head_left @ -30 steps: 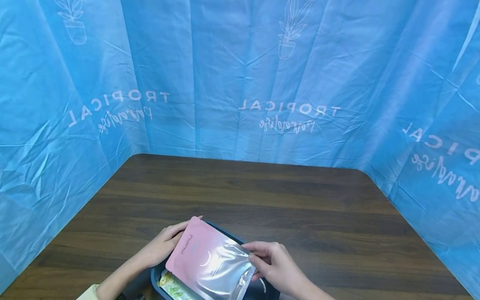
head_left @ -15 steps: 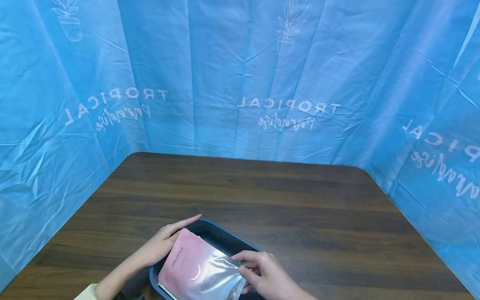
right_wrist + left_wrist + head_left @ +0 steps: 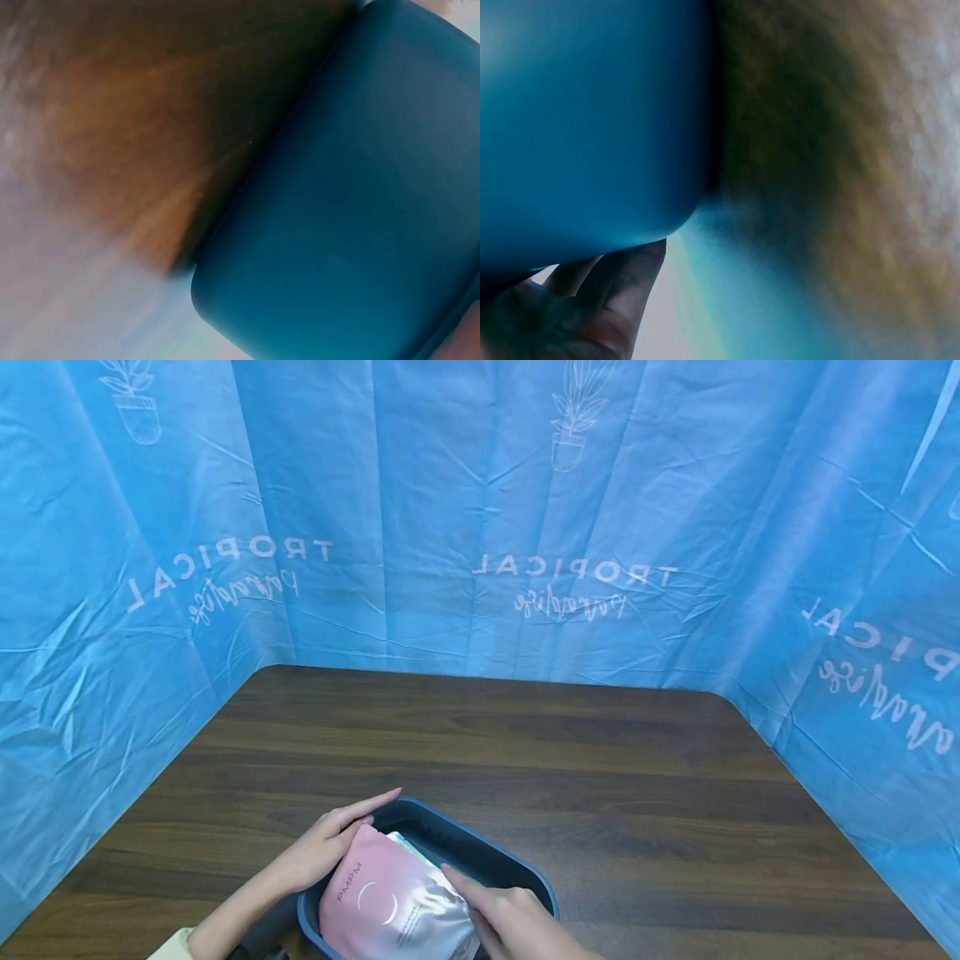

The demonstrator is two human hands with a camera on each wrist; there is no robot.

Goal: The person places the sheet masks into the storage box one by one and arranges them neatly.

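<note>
A pink and silver foil pouch (image 3: 390, 897) printed PMPM lies tilted in a dark blue plastic bin (image 3: 480, 838). The pale, patterned edge of another packet (image 3: 408, 845) peeks out behind it. My left hand (image 3: 322, 852) grips the bin's left rim, thumb on the inner side near the pouch's corner; the left wrist view has its fingers (image 3: 634, 292) beside the outer wall. On the pouch's right edge rests my right hand (image 3: 510, 914), its index finger stretched out straight. Its other fingers are mostly hidden. The right wrist view shows mainly the bin's outer wall (image 3: 337, 195).
The bin stands at the near side of a dark wood-grain table (image 3: 525, 743). Blue printed curtains (image 3: 480, 527) enclose the table at the back and both sides. A black object (image 3: 258, 952), partly cut off, shows at the bottom edge by the left forearm.
The pouch has gone down and left into the bin. My right hand has let go of its pinched edge and now touches it with a straight index finger. The left hand stays at the rim.
</note>
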